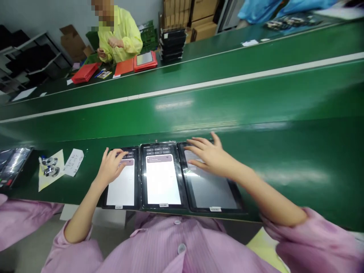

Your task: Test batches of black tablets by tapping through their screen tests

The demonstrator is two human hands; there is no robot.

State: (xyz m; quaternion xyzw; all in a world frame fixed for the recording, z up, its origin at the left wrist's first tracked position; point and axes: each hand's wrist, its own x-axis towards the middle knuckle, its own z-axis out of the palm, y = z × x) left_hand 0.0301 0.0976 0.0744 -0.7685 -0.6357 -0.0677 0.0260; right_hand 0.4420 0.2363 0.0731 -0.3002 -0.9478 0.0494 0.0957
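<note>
Left hand (110, 167), empty, loosely spread, over a lit tablet (122, 191); right hand (209, 157), empty, spread wide, over a grey tablet (214, 194); bright tablet (162, 182) between them. Seemingly screen-tapping; the next tap calls for 1 light fingertip.

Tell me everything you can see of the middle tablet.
The middle tablet is a flat, glossy black-framed slab, lying face up on the green bench near its edge. Its lit screen is mostly white, with small dark buttons and a purplish panel on top. A white label sits at the bottom. Neither the left hand nor right hand touches it.
</note>
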